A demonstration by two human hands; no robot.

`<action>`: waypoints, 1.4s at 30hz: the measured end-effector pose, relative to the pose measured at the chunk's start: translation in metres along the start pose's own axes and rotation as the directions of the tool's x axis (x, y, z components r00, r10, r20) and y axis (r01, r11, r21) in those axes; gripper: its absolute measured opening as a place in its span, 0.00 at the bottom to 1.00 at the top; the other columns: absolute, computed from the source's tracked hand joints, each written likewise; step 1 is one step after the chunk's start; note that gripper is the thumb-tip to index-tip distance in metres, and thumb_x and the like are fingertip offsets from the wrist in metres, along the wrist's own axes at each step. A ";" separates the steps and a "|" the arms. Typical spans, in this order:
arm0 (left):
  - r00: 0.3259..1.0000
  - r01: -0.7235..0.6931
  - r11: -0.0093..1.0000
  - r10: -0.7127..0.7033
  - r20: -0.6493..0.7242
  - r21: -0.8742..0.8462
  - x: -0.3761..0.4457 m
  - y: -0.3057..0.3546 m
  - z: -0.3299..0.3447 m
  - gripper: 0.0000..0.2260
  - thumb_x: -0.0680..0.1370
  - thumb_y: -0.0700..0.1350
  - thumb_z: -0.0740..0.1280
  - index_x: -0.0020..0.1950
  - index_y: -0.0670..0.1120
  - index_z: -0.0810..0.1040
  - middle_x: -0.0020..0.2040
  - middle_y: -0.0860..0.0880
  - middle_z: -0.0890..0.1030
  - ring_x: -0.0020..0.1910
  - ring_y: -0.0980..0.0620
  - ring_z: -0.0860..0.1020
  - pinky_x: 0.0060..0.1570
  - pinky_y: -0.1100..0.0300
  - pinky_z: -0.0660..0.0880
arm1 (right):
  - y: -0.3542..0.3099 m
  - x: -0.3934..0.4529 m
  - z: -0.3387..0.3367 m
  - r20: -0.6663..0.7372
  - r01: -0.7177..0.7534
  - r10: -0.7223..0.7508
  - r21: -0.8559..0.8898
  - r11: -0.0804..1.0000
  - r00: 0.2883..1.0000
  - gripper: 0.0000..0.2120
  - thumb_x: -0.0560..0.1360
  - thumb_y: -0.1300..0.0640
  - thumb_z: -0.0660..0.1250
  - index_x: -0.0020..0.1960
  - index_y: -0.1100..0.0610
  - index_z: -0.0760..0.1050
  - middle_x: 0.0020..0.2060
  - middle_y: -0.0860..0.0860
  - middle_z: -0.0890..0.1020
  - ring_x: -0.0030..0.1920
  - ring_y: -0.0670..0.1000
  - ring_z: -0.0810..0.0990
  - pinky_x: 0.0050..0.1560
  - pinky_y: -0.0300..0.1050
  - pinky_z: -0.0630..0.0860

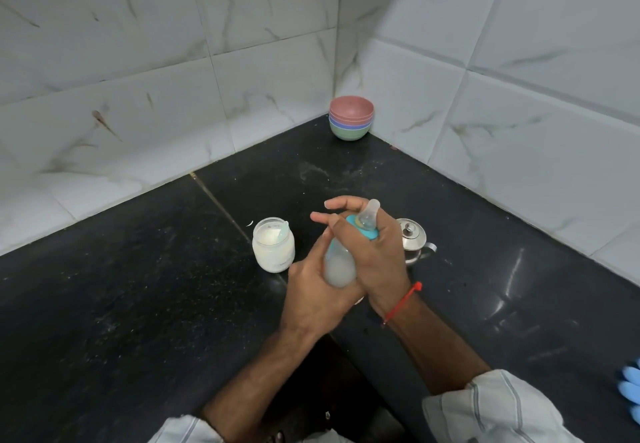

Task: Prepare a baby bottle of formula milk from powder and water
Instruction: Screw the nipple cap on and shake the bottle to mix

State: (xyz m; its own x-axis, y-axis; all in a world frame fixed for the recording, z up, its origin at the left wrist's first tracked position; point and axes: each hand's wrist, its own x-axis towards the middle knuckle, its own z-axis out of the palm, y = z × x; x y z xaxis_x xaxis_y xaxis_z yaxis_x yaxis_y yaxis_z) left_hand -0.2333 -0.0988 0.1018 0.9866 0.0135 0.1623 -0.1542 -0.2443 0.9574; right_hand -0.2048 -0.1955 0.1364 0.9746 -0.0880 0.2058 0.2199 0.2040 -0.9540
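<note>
Both hands hold the bottle (341, 262) between their palms, above the tabletop (138, 286) and tilted away from the person. The left hand (313, 290) lies along the bottle's left side with its fingers nearly straight, pressing in. The right hand (374, 252) covers the right side, fingers stretched out past the teal collar (363, 229). Neither hand curls round the bottle; it looks pressed flat between the two palms, the way one rolls a bottle to mix it. The bottle is blurred, which fits that reading.

The teat (369, 212) is on and the collar seated. The lower part of the bottle shows cloudy white liquid, so water and powder both appear to be in, and the closing is done. What is left is probably only the mixing itself, then setting the bottle down.

Just left of the hands stands the open powder jar (273, 250), a pale scoop (283, 231) resting inside. Its lid is not in view. Just behind the right hand sits a small steel pot (414, 241) with its lid on. Stacked bowls (351, 122) stand well apart in the far corner.
</note>
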 end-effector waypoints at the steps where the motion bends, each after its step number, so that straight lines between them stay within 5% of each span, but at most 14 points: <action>1: 0.999 -0.030 0.999 0.031 -0.033 0.029 0.001 0.000 0.002 0.30 0.66 0.48 0.79 0.66 0.60 0.74 0.45 0.67 0.83 0.47 0.68 0.81 0.44 0.73 0.76 | 0.002 0.000 0.002 -0.054 0.009 -0.010 -0.034 0.999 0.999 0.07 0.76 0.67 0.68 0.51 0.60 0.82 0.40 0.54 0.85 0.52 0.57 0.88 0.50 0.53 0.82; 7: 0.969 -0.206 0.951 0.231 -0.084 0.231 0.013 -0.013 0.001 0.18 0.69 0.44 0.80 0.55 0.45 0.79 0.41 0.56 0.81 0.42 0.58 0.80 0.37 0.69 0.75 | 0.010 -0.009 0.018 -0.389 -0.051 -0.046 -0.235 0.971 0.920 0.10 0.70 0.43 0.74 0.49 0.43 0.80 0.42 0.50 0.86 0.44 0.52 0.87 0.51 0.59 0.83; 14: 0.995 -0.028 0.987 0.043 -0.094 0.158 0.021 -0.002 -0.010 0.18 0.69 0.54 0.77 0.54 0.57 0.74 0.42 0.60 0.81 0.46 0.66 0.79 0.38 0.67 0.77 | -0.001 -0.023 0.002 0.011 -0.111 0.111 -0.028 0.993 0.994 0.25 0.77 0.53 0.65 0.74 0.50 0.70 0.68 0.44 0.79 0.68 0.47 0.78 0.72 0.53 0.74; 19: 0.993 0.054 0.996 -0.047 -0.104 0.065 0.017 -0.005 -0.011 0.18 0.69 0.51 0.78 0.53 0.59 0.74 0.44 0.59 0.81 0.45 0.65 0.79 0.39 0.68 0.78 | -0.007 -0.023 -0.013 0.040 -0.114 0.122 -0.165 0.980 0.992 0.23 0.77 0.68 0.71 0.69 0.54 0.74 0.63 0.50 0.84 0.64 0.50 0.82 0.69 0.59 0.76; 22: 0.996 0.056 0.996 -0.051 -0.067 0.076 0.014 -0.012 -0.009 0.19 0.69 0.48 0.79 0.53 0.59 0.74 0.44 0.59 0.82 0.45 0.61 0.81 0.40 0.65 0.80 | -0.013 -0.017 -0.027 0.056 -0.123 0.144 -0.280 0.952 0.988 0.22 0.72 0.66 0.78 0.62 0.52 0.76 0.59 0.48 0.85 0.62 0.50 0.83 0.67 0.61 0.77; 28: 0.998 0.050 0.999 -0.050 0.029 -0.006 0.009 -0.007 -0.001 0.17 0.66 0.53 0.73 0.53 0.56 0.77 0.45 0.54 0.84 0.44 0.53 0.83 0.45 0.47 0.82 | -0.032 -0.009 -0.040 0.335 -0.221 0.212 -0.012 0.975 0.918 0.30 0.76 0.64 0.69 0.76 0.55 0.65 0.69 0.53 0.79 0.69 0.54 0.79 0.65 0.48 0.79; 33: 0.998 0.056 0.995 -0.053 -0.040 0.082 0.006 -0.005 -0.001 0.15 0.68 0.50 0.76 0.50 0.57 0.75 0.44 0.60 0.81 0.41 0.57 0.81 0.40 0.51 0.82 | -0.029 -0.010 -0.029 0.141 -0.201 0.198 0.008 0.979 0.970 0.26 0.74 0.70 0.72 0.71 0.61 0.74 0.60 0.54 0.85 0.59 0.53 0.85 0.55 0.42 0.82; 38: 0.999 0.051 0.995 -0.050 -0.018 0.088 0.006 -0.008 -0.004 0.17 0.69 0.49 0.78 0.52 0.60 0.75 0.45 0.58 0.82 0.46 0.59 0.81 0.44 0.56 0.82 | -0.014 -0.018 -0.018 -0.075 -0.163 0.159 -0.054 0.985 0.984 0.25 0.69 0.65 0.79 0.64 0.57 0.78 0.53 0.51 0.88 0.54 0.52 0.87 0.53 0.44 0.84; 40: 0.988 0.084 0.996 -0.088 0.129 0.041 0.007 -0.007 -0.010 0.18 0.68 0.49 0.77 0.55 0.60 0.77 0.47 0.57 0.83 0.46 0.57 0.83 0.46 0.51 0.83 | -0.016 -0.010 -0.025 0.055 -0.150 0.156 -0.099 0.984 0.986 0.31 0.70 0.65 0.78 0.70 0.52 0.73 0.55 0.51 0.86 0.57 0.51 0.85 0.55 0.44 0.83; 42: 0.936 0.096 0.995 -0.086 0.342 -0.012 0.006 -0.002 -0.016 0.19 0.70 0.43 0.77 0.55 0.59 0.78 0.48 0.62 0.83 0.45 0.61 0.83 0.44 0.55 0.83 | -0.023 -0.001 -0.036 0.355 -0.141 0.183 -0.141 0.980 0.917 0.43 0.72 0.68 0.76 0.79 0.46 0.60 0.61 0.52 0.84 0.64 0.50 0.81 0.62 0.49 0.79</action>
State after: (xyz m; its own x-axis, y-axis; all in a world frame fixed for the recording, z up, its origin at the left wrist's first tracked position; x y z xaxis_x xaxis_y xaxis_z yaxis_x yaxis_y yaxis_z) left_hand -0.2280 -0.0828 0.1049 0.9544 -0.2982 -0.0125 -0.0591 -0.2299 0.9714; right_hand -0.2123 -0.2353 0.1501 0.9486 0.3030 0.0915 0.0722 0.0743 -0.9946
